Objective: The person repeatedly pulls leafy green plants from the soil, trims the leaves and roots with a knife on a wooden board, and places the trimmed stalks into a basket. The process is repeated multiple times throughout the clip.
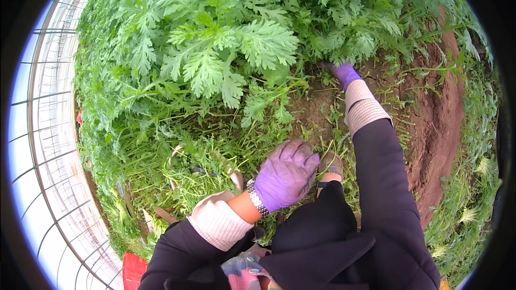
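My left hand (pixel 288 173), in a soiled purple glove with a metal-banded watch at the wrist, is held above cut greens near my knee. Its fingers are curled; whether anything is inside them is hidden. My right hand (pixel 343 73), gloved in purple too, reaches down to the soil at the base of the leafy green plants (pixel 225 48), which have lobed leaves. Leaves and shadow cover its fingertips, so what they touch cannot be seen. Trimmed stems and loose leaves (pixel 189 193) lie on the ground left of my left hand.
Bare reddish soil (pixel 435 129) forms a ridge on the right. Bundles of cut greens (pixel 467 215) lie beyond it. A greenhouse wall (pixel 56 129) with a metal frame curves along the left. A red object (pixel 134 270) is at the lower left. My shoe (pixel 331 163) rests among stems.
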A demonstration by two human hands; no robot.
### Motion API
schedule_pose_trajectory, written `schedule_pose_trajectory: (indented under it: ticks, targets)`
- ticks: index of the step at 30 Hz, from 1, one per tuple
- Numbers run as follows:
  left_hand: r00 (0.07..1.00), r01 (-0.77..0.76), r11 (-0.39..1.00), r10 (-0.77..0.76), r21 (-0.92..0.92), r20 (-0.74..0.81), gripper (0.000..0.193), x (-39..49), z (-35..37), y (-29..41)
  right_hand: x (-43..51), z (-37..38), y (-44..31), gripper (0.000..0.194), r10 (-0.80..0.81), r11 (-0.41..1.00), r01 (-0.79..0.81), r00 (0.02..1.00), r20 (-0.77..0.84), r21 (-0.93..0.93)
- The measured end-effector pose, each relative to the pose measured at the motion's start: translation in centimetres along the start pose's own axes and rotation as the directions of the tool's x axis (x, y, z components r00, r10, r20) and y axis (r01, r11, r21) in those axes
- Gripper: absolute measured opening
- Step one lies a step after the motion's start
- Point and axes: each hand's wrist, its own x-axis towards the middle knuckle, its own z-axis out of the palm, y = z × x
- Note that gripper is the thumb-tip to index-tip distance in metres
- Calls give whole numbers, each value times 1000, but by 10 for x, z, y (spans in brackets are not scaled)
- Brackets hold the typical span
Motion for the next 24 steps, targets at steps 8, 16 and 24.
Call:
schedule_pose_trajectory:
  ticks: [8, 16, 24]
  targets:
    - [735, 466, 749, -624, 471, 265, 58, 106, 56, -99, 15, 4, 49, 69, -155, 836, 221, 973, -171, 503]
    - [779, 506, 758, -606, 411, 158, 19, 61, 87, -137, 30, 27, 6, 53, -439, 884, 398, 887, -143, -244]
    - [937, 349, 908, -339, 233, -84, 14, -66, 18, -99, 87, 61, -59, 55, -450, 827, 356, 883, -133, -435]
